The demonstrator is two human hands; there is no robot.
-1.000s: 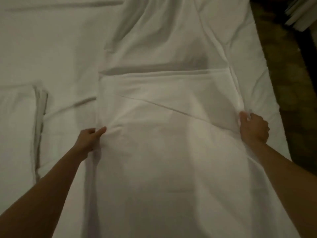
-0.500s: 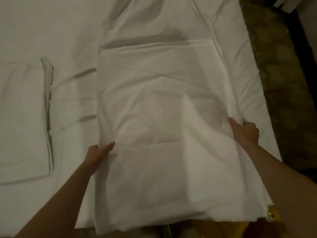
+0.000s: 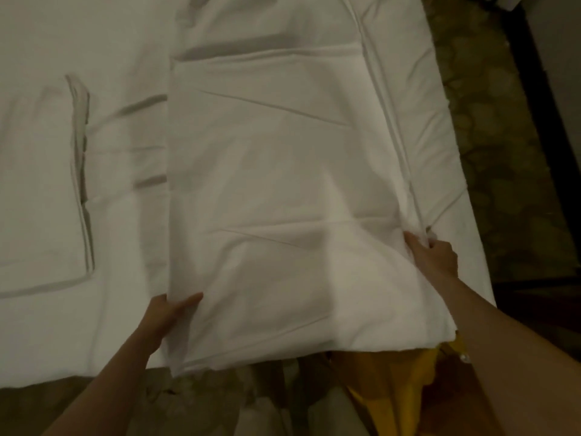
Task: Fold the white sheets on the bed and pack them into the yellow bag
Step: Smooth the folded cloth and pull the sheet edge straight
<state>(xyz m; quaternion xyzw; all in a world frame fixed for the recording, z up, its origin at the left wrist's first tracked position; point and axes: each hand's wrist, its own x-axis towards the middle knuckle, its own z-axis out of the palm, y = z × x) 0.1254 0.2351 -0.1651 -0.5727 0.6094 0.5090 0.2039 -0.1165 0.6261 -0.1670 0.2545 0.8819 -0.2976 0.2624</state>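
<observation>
We see a white sheet [image 3: 276, 196] folded into a long, layered panel, lying on the right half of the bed [image 3: 63, 341] with its near end hanging just past the bed's near edge. Soft diagonal creases cross its top, and its far end shows a straight fold line. The left hand [image 3: 163, 313] grips the sheet's left edge near the near-left corner, thumb on top and fingers tucked beneath. The right hand [image 3: 435, 256] pinches the right edge, fingers curled round a bunched ridge of cloth that runs away toward the bed's far edge.

Compared with a second ago, the sheet has been drawn toward the near edge: its near end now overhangs the bed, both hands sit closer to us, and the yellow bag [image 3: 405, 382] has come into view.

That bag lies on the floor below the bed's near-right corner, partly covered by the overhanging sheet and by the right forearm. On the bed's left side a second folded sheet [image 3: 34, 190] lies flat, well apart from the held one. Patterned carpet [image 3: 503, 152] runs along the bed's right edge, with dark furniture [image 3: 553, 89] beyond it, too dim to make out.
</observation>
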